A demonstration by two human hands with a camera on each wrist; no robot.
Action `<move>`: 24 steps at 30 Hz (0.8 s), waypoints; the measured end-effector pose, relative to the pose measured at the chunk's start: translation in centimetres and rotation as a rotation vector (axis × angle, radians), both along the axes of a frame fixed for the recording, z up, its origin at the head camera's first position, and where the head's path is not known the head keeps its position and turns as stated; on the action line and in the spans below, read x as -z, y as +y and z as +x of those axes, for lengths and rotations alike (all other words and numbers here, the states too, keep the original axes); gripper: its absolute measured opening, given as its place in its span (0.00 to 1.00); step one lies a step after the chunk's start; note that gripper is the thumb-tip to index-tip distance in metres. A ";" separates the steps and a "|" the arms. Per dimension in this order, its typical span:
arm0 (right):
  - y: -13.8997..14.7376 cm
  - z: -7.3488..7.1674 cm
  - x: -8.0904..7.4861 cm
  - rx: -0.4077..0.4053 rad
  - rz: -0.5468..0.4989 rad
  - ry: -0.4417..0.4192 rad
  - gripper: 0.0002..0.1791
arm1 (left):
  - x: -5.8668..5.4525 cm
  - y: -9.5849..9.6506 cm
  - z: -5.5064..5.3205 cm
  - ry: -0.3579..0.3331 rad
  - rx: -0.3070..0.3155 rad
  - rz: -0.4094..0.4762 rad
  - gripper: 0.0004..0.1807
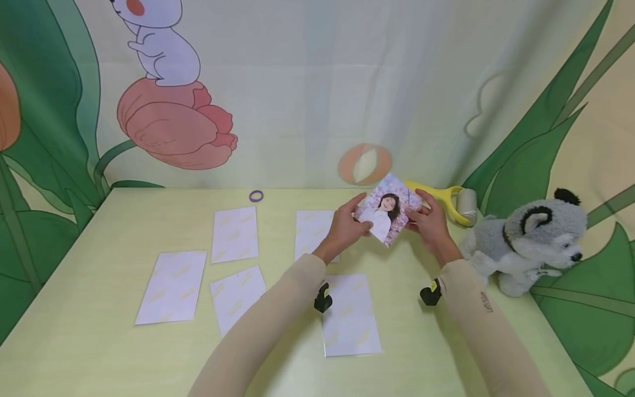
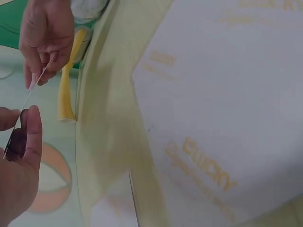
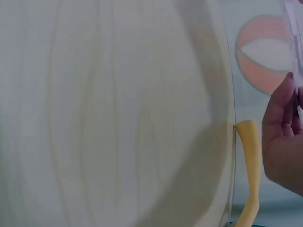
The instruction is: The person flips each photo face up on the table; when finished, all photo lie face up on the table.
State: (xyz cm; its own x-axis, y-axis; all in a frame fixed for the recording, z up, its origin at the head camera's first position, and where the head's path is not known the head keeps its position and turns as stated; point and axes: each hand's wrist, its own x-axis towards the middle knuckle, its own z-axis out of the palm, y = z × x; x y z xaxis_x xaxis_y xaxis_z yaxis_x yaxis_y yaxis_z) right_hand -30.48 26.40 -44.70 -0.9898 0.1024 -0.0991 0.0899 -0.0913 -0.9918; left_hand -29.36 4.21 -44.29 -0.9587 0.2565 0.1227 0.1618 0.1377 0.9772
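A printed photo (image 1: 389,207) of a long-haired person in white among pink blossoms is held up, tilted, above the far part of the table. My left hand (image 1: 345,225) pinches its left edge, thumb on the picture side. On the opposite edge, my right hand (image 1: 430,223) grips it between thumb and fingers. Seen edge-on in the left wrist view, the photo (image 2: 29,94) is a thin line spanning both hands. Below my left forearm, a white sheet (image 1: 352,317) with faint yellow print lies on the table, and another sheet (image 1: 310,231) is partly hidden behind the left hand.
More white sheets (image 1: 235,234) with yellow print lie at the left. A purple ring (image 1: 256,196) sits near the back edge. A yellow-handled lint roller (image 1: 465,207) and a grey-and-white plush dog (image 1: 531,242) are at the right. Behind the table hangs a printed curtain (image 1: 278,99).
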 end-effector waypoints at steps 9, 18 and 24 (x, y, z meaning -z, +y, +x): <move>1.6 -0.7 -0.5 -0.132 0.374 -0.029 0.38 | 0.5 -0.2 -0.1 0.068 0.128 -0.329 0.41; 2.6 -1.6 -1.0 -0.286 0.607 -0.037 0.35 | 1.0 -0.1 -0.2 0.084 0.264 -0.538 0.39; 2.8 -2.1 -0.7 -0.314 0.709 -0.105 0.35 | 1.6 1.3 0.4 0.114 0.268 -0.737 0.39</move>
